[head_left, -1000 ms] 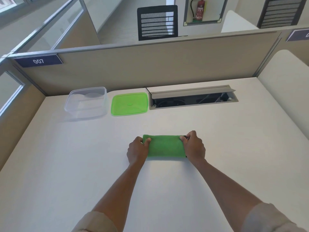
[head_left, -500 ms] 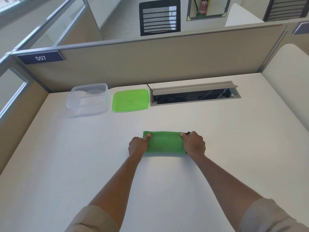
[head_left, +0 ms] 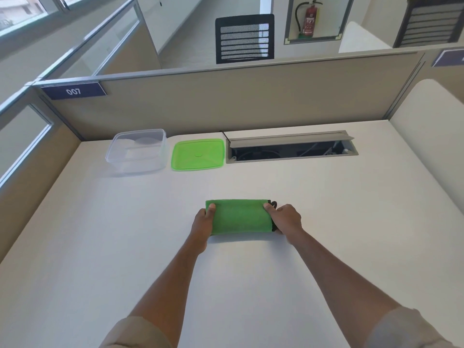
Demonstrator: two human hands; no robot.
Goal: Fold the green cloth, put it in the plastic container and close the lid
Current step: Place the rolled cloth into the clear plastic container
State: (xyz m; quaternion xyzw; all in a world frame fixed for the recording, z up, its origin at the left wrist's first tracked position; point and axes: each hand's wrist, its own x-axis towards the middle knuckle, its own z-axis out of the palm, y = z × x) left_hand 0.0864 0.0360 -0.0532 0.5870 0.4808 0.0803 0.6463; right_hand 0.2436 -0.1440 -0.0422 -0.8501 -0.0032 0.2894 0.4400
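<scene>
The green cloth point(head_left: 239, 217) lies folded into a narrow rectangle in the middle of the white desk, with a dark edge showing at its right end. My left hand point(head_left: 203, 223) grips its left end, thumb on top. My right hand point(head_left: 285, 218) grips its right end the same way. The clear plastic container point(head_left: 136, 151) stands open and empty at the back left. Its green lid point(head_left: 198, 154) lies flat on the desk just right of it.
An open cable tray point(head_left: 291, 149) is set into the desk right of the lid. A beige partition point(head_left: 226, 101) walls off the back, with lower panels at the left. A rounded white desk end point(head_left: 426, 126) rises at the right.
Both hands stay on the ends of the folded cloth, which lies in the same spot. Only the head camera has shifted slightly.
</scene>
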